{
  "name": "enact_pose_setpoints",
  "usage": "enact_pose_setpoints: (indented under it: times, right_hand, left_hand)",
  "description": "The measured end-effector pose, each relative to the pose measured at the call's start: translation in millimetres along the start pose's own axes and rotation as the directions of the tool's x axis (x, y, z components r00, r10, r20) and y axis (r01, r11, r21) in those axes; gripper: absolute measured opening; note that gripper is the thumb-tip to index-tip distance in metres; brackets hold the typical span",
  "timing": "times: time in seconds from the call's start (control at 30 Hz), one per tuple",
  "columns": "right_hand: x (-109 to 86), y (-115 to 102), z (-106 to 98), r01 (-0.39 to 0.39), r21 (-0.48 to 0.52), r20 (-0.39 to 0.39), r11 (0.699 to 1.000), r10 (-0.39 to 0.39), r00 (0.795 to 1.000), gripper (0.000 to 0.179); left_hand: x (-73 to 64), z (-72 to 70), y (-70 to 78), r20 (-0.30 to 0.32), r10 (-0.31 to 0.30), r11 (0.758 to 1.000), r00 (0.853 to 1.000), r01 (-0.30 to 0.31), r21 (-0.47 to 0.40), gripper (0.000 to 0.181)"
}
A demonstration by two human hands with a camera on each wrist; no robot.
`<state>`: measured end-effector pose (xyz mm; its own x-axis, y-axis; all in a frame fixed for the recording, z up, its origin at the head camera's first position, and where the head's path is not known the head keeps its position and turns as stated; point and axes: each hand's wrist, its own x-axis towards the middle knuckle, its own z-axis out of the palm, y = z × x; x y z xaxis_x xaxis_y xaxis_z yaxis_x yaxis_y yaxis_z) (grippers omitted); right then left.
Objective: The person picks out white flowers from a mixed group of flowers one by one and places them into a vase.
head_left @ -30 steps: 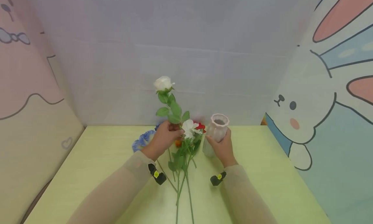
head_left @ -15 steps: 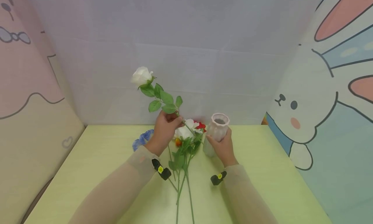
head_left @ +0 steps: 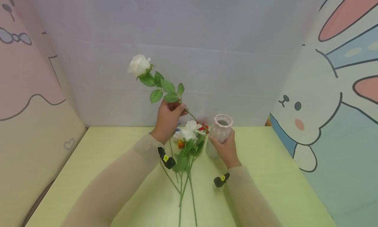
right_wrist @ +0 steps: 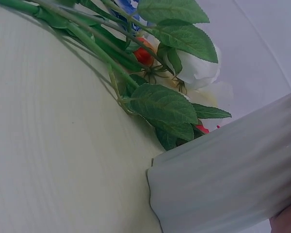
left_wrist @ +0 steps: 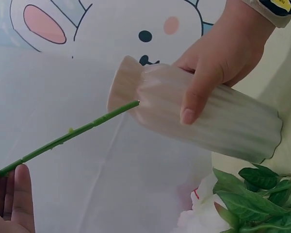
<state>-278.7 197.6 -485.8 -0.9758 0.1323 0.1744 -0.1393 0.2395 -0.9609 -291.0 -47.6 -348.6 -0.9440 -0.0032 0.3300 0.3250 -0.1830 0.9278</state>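
A white rose (head_left: pixel 139 65) with green leaves is held up by my left hand (head_left: pixel 169 118), its stem pinched between thumb and fingers. The stem slants down to the right, and in the left wrist view the stem's cut end (left_wrist: pixel 136 103) overlaps the vase just below its rim. My right hand (head_left: pixel 226 148) grips the ribbed white vase (head_left: pixel 219 132) round its side. The vase stands upright on the table, its scalloped mouth facing up. In the right wrist view the vase's base (right_wrist: pixel 184 194) is on the table, with leaves close beside it.
Several flowers lie on the pale yellow table (head_left: pixel 265 174) between the arms: white blooms (head_left: pixel 189 131), an orange bud (head_left: pixel 180 144) and a red flower (head_left: pixel 203 126). Their stems (head_left: pixel 192 200) point toward the front edge. A pale cloth wall (head_left: pixel 236 72) stands behind, a rabbit-printed panel (head_left: pixel 307 122) at right.
My left hand has lifted the white rose up from the other flowers, tilting its bloom to the left and bringing the stem end toward the vase. My right hand and the vase have stayed put.
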Motion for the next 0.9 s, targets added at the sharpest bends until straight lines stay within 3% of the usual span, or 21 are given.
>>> enact_pose_setpoints:
  times: [0.2,0.3,0.57,0.77,0.9]
  right_hand:
    - [-12.7,-30,-2,-0.005,-0.010,0.031,1.000,0.005,1.000,0.084]
    - [-15.1,-35,-2,-0.004,-0.016,0.037,1.000,0.005,0.999,0.082]
    - [-0.9,4,-1,0.001,0.009,0.000,1.000,-0.001,1.000,0.087]
    - [0.6,10,0,0.055,0.007,-0.005,0.998,-0.055,0.998,0.087]
    - [2.9,10,0,0.057,0.010,0.006,0.998,-0.057,0.998,0.088]
  left_hand:
    - [6.9,7.0,3.0,-0.025,-0.004,1.000,1.000,0.003,-0.026,0.024]
    - [11.2,9.2,3.5,-0.045,-0.010,0.999,0.999,0.009,-0.039,0.023]
    - [26.7,14.2,6.1,-0.099,-0.104,0.993,0.990,0.098,-0.068,0.022]
    - [31.2,13.7,6.1,-0.128,-0.136,0.983,0.982,0.118,-0.139,0.023]
    - [29.6,15.3,3.9,-0.132,-0.125,0.979,0.983,0.101,-0.176,0.025]
